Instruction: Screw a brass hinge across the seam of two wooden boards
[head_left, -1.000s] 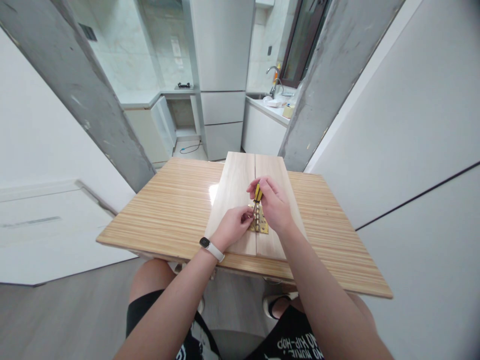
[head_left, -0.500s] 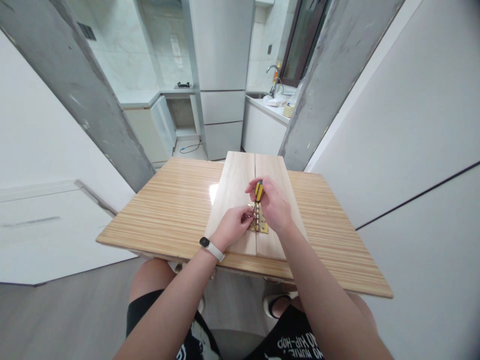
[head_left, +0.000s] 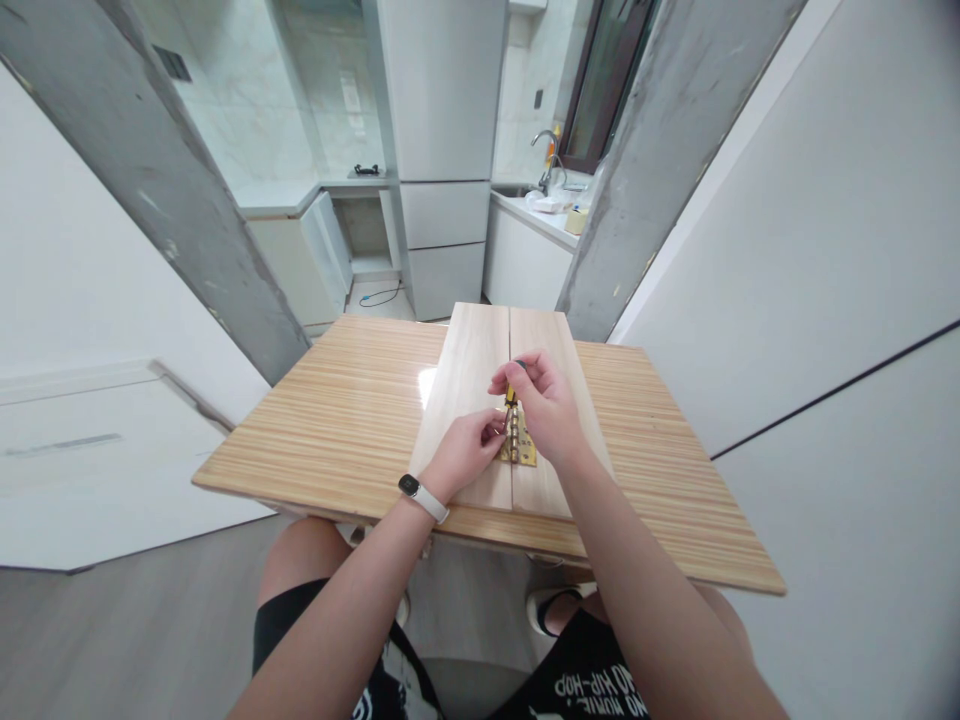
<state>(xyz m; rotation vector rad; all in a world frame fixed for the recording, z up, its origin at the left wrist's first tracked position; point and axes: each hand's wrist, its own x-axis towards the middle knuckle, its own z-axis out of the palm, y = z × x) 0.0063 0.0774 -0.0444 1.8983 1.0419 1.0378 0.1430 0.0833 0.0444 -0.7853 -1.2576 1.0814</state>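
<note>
A brass hinge [head_left: 528,453] lies across the seam between two pale wooden boards, the left board [head_left: 474,355] and the right board [head_left: 546,328]. My right hand [head_left: 553,408] is closed round the yellow and black handle of a screwdriver [head_left: 511,395], which stands nearly upright with its shaft pointing down at the hinge's left leaf. Beside the shaft, the fingers of my left hand [head_left: 466,450] are pinched together at that leaf. What they hold is too small and too hidden to make out. My left hand also covers part of the hinge.
The boards rest on a striped wooden table [head_left: 330,410] with angled corners. My knees are under its near edge. White panels flank the table on both sides. Beyond it stand a fridge [head_left: 444,215] and a counter with a sink and tap [head_left: 546,160].
My right hand has turned and shifted its fingers on the screwdriver handle, with the thumb now across it. My left hand stays pinched at the hinge.
</note>
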